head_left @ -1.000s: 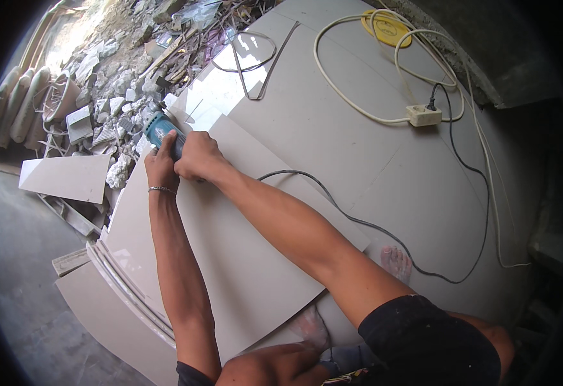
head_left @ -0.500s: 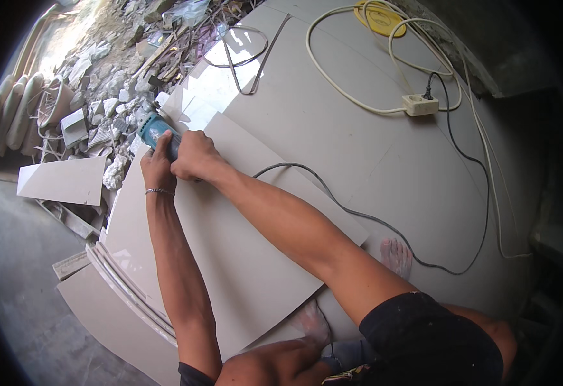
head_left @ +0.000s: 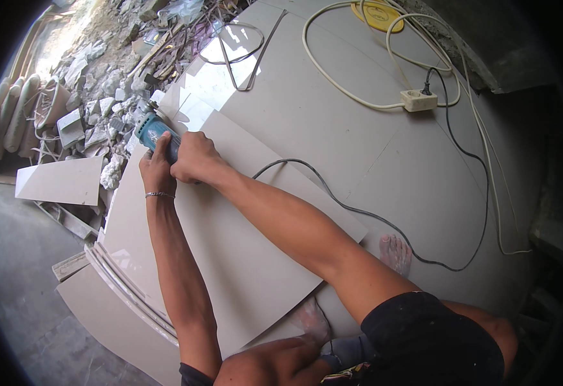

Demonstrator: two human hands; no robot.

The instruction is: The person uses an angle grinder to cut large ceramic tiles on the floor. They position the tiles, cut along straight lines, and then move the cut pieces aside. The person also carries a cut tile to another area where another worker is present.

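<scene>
With both arms stretched out, I hold a teal angle grinder at the far edge of a large beige tile. My left hand is closed on its body, thumb lying along the top. Behind it, my right hand wraps round the dark rear end of the grinder. The grinder's head points toward the rubble; its disc is too indistinct to make out. A black cord trails from beneath my right forearm across the tile.
Broken rubble lies beyond the tile, with a loose tile offcut at left. More tiles are stacked near left. A white socket block with a coiled cable and a yellow disc-shaped item lie at far right. My bare feet are close by.
The whole view has shifted very slightly. Both hands keep their hold on the grinder, which stays at nearly the same place by the tile's far edge.
</scene>
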